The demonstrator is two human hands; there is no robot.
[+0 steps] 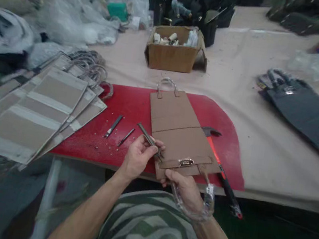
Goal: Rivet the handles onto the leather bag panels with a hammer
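A brown bag panel (178,116) lies lengthwise on the red mat, its near end at the table edge. A metal lock plate (185,163) sits on the strip across that near end. My left hand (138,154) is closed on a slim grey metal tool (145,132), whose lower end points at the panel's near left corner. My right hand (186,188) pinches the panel's near edge, thumb on top. A plastic-wrapped handle (209,200) loops over my right wrist. The far handle (167,85) rests on the table.
Two small metal tools (113,126) lie left of the panel on the red mat (224,133). A hammer (217,157) is at its right, overhanging the edge. Stacked panels (40,104) stand left, a cardboard box (171,59) behind, and dark grey pieces (309,111) right.
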